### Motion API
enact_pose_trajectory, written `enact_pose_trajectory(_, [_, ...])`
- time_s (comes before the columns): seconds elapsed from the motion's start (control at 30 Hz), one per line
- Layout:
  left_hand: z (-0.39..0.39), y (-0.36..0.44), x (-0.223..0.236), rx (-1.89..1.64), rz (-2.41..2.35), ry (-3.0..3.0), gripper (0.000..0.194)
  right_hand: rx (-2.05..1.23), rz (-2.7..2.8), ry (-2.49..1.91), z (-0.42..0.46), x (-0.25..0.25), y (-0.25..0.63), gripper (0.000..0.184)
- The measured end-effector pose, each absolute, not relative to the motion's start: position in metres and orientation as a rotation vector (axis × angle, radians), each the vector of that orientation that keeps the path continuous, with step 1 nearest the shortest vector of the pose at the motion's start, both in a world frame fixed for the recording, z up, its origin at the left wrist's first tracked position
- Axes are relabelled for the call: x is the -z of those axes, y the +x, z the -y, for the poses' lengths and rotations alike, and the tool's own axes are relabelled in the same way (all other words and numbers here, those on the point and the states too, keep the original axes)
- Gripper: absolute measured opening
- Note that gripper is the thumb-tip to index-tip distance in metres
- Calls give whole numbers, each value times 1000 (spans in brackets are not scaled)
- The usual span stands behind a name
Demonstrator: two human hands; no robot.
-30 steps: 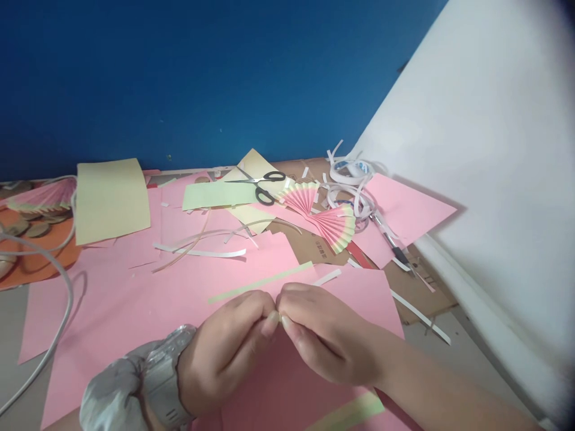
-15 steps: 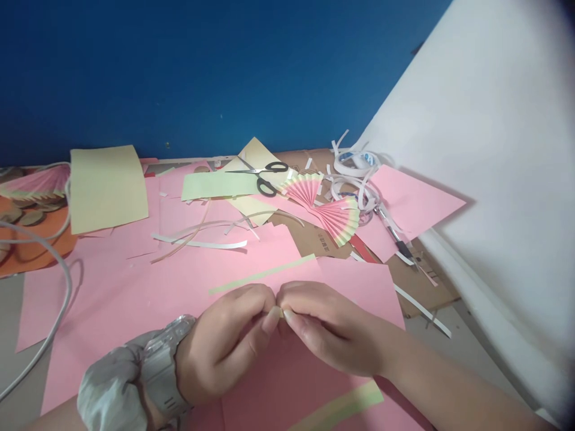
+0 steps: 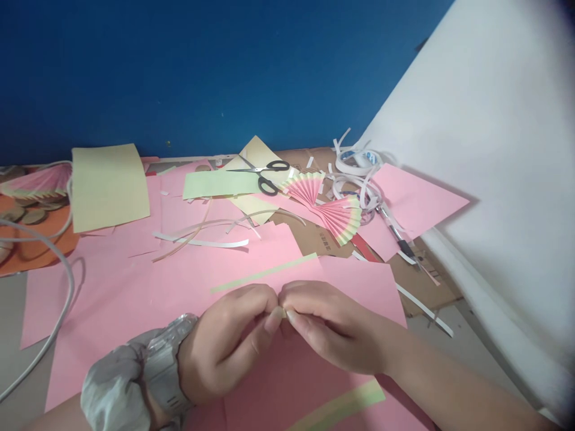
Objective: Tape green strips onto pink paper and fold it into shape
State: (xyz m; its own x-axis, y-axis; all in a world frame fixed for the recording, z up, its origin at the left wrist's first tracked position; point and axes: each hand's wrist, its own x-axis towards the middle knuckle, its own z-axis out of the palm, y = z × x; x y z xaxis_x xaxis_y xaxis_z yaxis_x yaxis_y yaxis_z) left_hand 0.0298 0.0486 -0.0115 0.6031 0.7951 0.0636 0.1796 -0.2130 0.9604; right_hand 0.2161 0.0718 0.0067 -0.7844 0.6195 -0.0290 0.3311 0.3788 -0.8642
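Observation:
My left hand, with a watch and a grey scrunchie at the wrist, is closed, its thumb pressed to the curled fingers. Against it, knuckle to knuckle, my right hand is pinched in the same way. A small pale-yellow bit of paper shows between the two thumb tips; the fingers hide the rest of it. Under the hands lies pink paper. A thin green strip crosses the pink beyond the knuckles, and a yellow-green band runs across it close to me.
Black-handled scissors lie at the back beside a pleated pink-and-green paper fan. Curled white strips and a pen are at right. A yellow sheet and a white cable lie at left.
The hands keep the same pinch, thumbs together. The whole view has shifted very slightly; nothing on the table has visibly moved.

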Motion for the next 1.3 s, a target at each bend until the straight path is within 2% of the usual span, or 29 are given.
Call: enact_pose_trajectory(1.3, [-48,30,12,-714,-827,1677,25,-1327,2391,-888,-72,-5,215,26])
